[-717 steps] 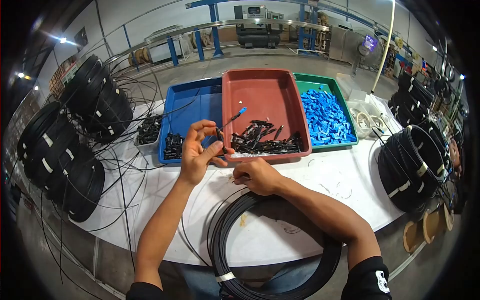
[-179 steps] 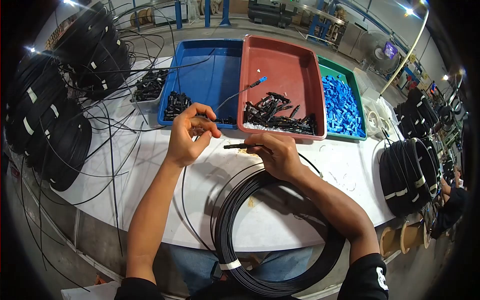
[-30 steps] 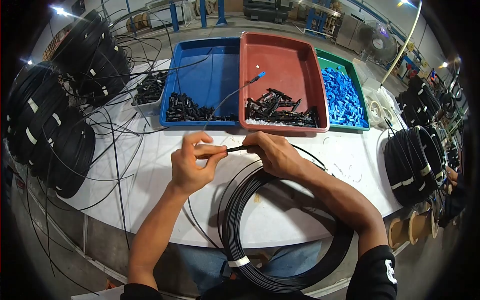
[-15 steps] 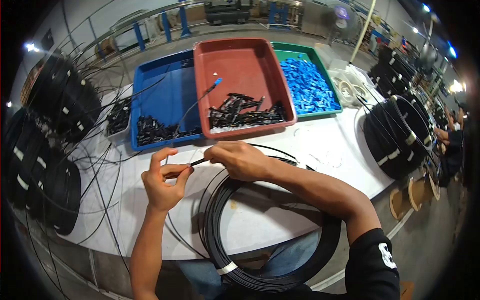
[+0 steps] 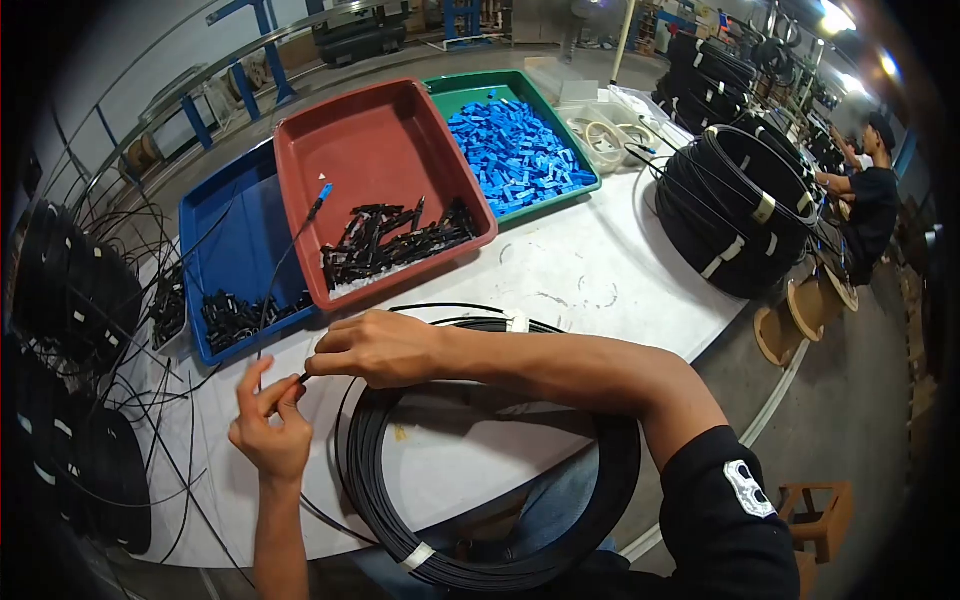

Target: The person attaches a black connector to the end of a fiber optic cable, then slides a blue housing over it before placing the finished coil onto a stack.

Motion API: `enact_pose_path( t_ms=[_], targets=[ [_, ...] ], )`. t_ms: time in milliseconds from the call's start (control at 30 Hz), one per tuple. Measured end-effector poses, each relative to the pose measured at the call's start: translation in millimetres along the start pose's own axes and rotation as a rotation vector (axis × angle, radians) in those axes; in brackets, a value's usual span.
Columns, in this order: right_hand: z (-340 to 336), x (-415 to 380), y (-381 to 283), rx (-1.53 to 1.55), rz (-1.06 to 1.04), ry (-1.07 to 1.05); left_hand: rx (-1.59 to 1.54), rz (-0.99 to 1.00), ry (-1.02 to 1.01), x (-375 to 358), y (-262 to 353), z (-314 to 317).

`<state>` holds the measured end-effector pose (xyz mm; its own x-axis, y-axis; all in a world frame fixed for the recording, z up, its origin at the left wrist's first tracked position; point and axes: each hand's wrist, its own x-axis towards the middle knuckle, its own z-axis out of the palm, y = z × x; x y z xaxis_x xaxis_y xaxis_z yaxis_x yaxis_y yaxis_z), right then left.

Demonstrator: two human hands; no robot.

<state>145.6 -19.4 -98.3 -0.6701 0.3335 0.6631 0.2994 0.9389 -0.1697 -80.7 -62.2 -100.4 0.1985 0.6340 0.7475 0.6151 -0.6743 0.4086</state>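
Observation:
My left hand [image 5: 270, 435] pinches a thin black cable end [image 5: 304, 378] between thumb and forefinger. From the right, my right hand [image 5: 375, 348] grips the same black piece, its fingers closed and partly hiding it. Only a short stretch of it shows between the two hands. Below them, a large coil of black cable [image 5: 365, 450] lies over the table's front edge, bound with a white tape band [image 5: 418, 556]. My right forearm crosses above the coil's upper part.
A red tray [image 5: 345, 140] of black connector parts overlaps a blue tray [image 5: 215, 230]. Beside it stands a green tray [image 5: 440, 85] of blue connectors. Black cable coils [image 5: 735, 215] stand at right, others [image 5: 75, 290] at left with loose cables. A person [image 5: 870, 195] is at far right.
The view has swung right, so trays and coil appear further left. My hands are closer together, and less of the black piece shows between them.

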Motion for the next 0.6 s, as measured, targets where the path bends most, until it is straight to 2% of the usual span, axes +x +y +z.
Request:
enact_pose_path(
  t_ms=[67, 167, 300, 400, 433, 500, 600],
  targets=[
    [2, 0, 1, -0.002, 0.005, 0.034, 0.077, 0.081, 0.006, -1, 5, 3],
    [1, 0, 0, 0.0, 0.06, -0.021, 0.004, -0.161, -0.224, 5, -2, 1],
    [-1, 3, -2, 0.049, 0.207, -0.124, -0.165, -0.209, -0.255, 39, 5, -13],
    [2, 3, -3, 0.071, 0.274, -0.151, -0.2, -0.03, -0.252, 82, 12, -7],
    [-1, 5, -1, 0.088, 0.295, -0.17, -0.249, -0.053, -0.297, 116, 36, 15],
    [2, 5, -1, 0.113, 0.33, -0.202, -0.289, 0.161, -0.313, 151, 54, 59],
    [7, 3, 3, 0.149, 0.292, -0.161, -0.141, 0.321, -0.593, 200, 75, 128]
  ],
)
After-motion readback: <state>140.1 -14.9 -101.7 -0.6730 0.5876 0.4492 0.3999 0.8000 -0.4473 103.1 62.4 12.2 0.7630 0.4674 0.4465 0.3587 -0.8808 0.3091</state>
